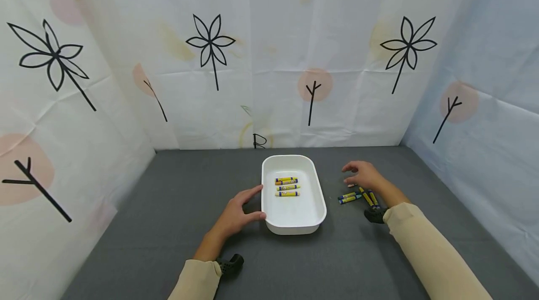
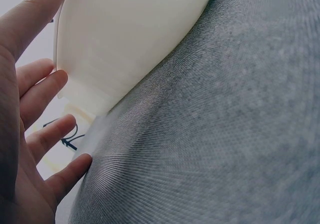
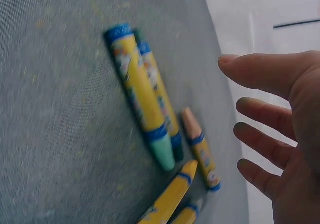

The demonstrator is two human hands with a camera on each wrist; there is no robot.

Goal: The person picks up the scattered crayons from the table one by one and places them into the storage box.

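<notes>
My left hand (image 1: pixel 236 213) is at the left side of a white tray (image 1: pixel 294 215), fingers spread, fingertips touching its wall. In the left wrist view the fingers (image 2: pixel 42 96) are mostly straight beside the tray's wall. Inside the tray lie several yellow-wrapped crayons (image 1: pixel 287 193), in a column. To the tray's right, my right hand (image 1: pixel 367 177) hovers over a loose group of crayons, holding nothing. The right wrist view shows a mint-tipped crayon (image 3: pixel 137 88), a dark green one (image 3: pixel 165 101), a peach-tipped crayon (image 3: pixel 201 151) and a yellow-tipped crayon (image 3: pixel 170 196) lying below the fingers.
A dark grey cloth (image 1: pixel 202 178) covers the table. White fabric walls (image 1: pixel 273 47) printed with leaves and trees stand at the back and on both sides. A dark strap with a camera (image 1: pixel 231 265) sits on the left wrist; another dark wrist device (image 1: pixel 375 215) is on the right.
</notes>
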